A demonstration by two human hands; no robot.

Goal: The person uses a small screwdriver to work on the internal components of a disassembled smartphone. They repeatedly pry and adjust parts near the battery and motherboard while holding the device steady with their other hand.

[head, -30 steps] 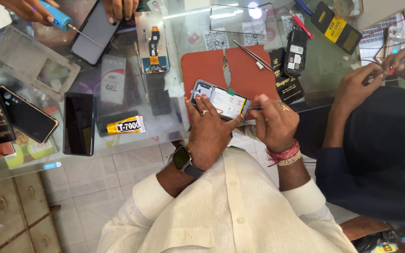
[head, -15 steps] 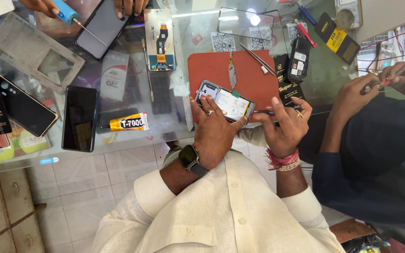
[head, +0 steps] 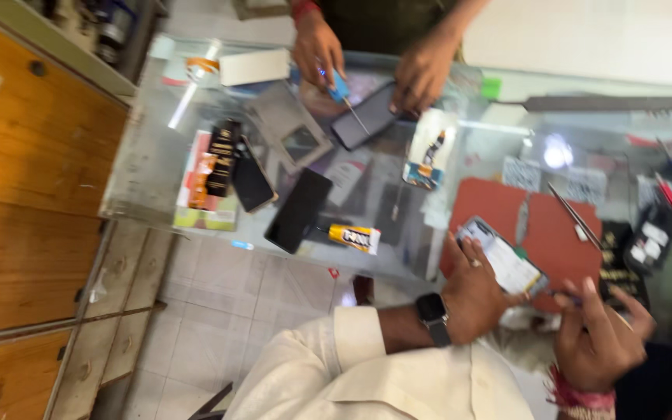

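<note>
View has swung left. Left hand still clasps the phone over the red mat; right hand, right of the phone, stays clenched on a thin tool. Work continues.

Glass-topped counter standing over a pale tiled floor.
Wooden cabinet fronts are running along the left side; a light wall is rising behind the counter, and an overhead lamp is glaring off the glass.
</note>
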